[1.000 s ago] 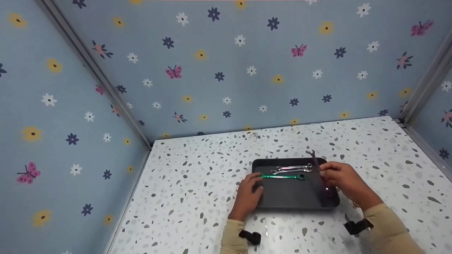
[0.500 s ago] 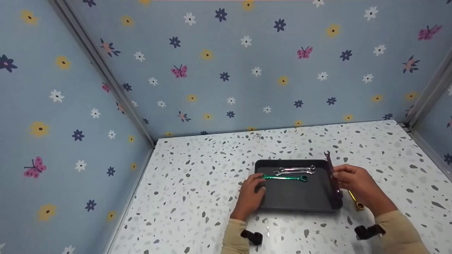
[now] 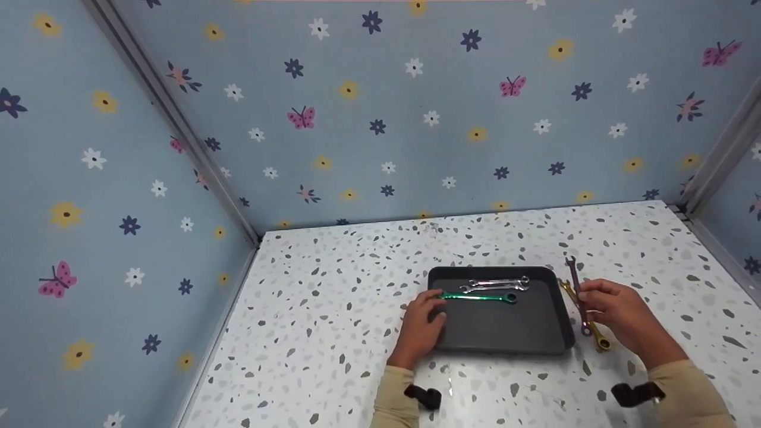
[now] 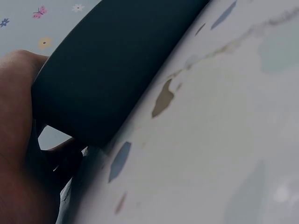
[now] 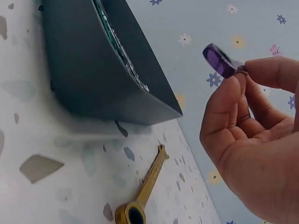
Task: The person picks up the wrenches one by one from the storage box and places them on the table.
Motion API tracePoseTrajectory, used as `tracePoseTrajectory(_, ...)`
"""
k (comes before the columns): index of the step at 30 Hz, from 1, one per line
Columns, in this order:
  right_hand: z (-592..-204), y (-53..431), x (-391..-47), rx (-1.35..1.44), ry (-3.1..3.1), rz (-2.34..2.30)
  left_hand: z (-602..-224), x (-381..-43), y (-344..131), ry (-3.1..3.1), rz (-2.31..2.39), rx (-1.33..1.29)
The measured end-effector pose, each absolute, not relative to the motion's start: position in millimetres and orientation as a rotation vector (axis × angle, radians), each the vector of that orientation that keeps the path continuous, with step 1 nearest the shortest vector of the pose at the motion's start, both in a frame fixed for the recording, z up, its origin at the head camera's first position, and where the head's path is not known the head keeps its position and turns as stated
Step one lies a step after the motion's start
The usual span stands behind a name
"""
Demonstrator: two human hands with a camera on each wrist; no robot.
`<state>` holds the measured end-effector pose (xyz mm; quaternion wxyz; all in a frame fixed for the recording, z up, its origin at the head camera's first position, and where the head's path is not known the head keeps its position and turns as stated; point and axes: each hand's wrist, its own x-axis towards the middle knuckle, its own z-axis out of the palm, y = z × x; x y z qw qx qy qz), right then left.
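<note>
My right hand pinches a purple combination wrench between thumb and fingers, above the table just right of the tray. Its ring end points toward the camera in the right wrist view. Below it a gold wrench lies on the table beside the tray, partly covered by the purple one in the head view. My left hand grips the left wall of the dark grey tray, fingertips at the end of a green wrench. Two silver wrenches lie behind the green one in the tray.
The speckled white table extends around the tray. A patterned blue wall closes off the back, and another panel stands at the left.
My right hand has carried the purple wrench rightward, from over the tray to beyond its right edge. The gold wrench has come into sight. My left hand stays at the tray.
</note>
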<state>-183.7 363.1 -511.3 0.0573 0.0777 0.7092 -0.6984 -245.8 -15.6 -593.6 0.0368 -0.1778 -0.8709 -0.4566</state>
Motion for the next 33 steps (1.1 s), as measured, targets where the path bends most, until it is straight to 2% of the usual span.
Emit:
tracePoseTrajectory(14, -523.9, 388.1, -181.5, 0.283, 2.191, -2.085, -593.1, -244.3, -15.5, -2.642, -1.394, -0.547)
tracePoseTrajectory(33, -552.2, 412.7, -184.0, 0.444, 2.427, -1.762, -594.6, -243.2, -15.4, -2.662, -1.379, -0.555)
